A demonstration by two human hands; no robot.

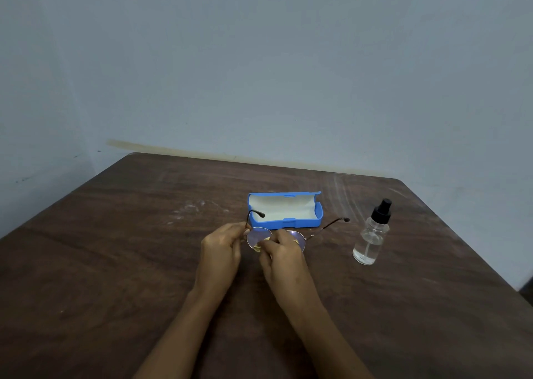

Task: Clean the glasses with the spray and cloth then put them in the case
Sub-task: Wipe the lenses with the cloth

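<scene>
I can see only a small yellow bit of the cloth [257, 246]. The rest is tucked under the fingers of the right hand [284, 259]. That hand also covers part of one lens of the glasses [259, 236]. The left hand [222, 249] hides the corner of the frame it pinches, and I cannot see its fingertips. The low front of the case [284, 210] is partly behind the glasses and the hands. Both arms are cut off at the bottom edge. The table [115, 249] runs out of the picture at the left, right and bottom.
</scene>
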